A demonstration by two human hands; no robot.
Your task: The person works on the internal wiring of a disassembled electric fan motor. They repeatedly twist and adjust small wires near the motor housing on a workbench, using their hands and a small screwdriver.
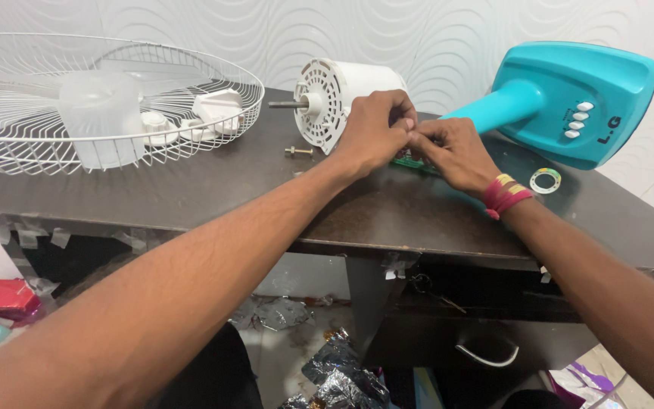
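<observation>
A white fan motor housing [334, 95] with its shaft pointing left lies on a dark table [213, 189]. My left hand [374, 130] rests against the motor's right side, fingers pinched together. My right hand [452, 151] meets it fingertip to fingertip just above a small green circuit board [409, 161] lying on the table. Whatever tiny part the fingers pinch is hidden. A teal fan stand and base [562, 98] with white buttons lies behind my right hand, joined to the motor.
A white wire fan guard [107, 98] holding a translucent blade hub and white plastic parts sits at the left. A bolt [298, 151] lies by the motor. A small ring [545, 180] lies at the right. Clutter and foil litter the floor below.
</observation>
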